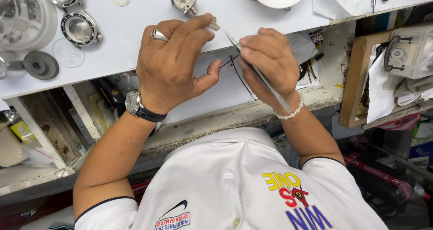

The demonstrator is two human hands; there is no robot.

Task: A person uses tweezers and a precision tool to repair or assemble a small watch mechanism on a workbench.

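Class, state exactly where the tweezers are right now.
In the head view, the tweezers are in the right hand, right of centre; their tip points toward the left hand.
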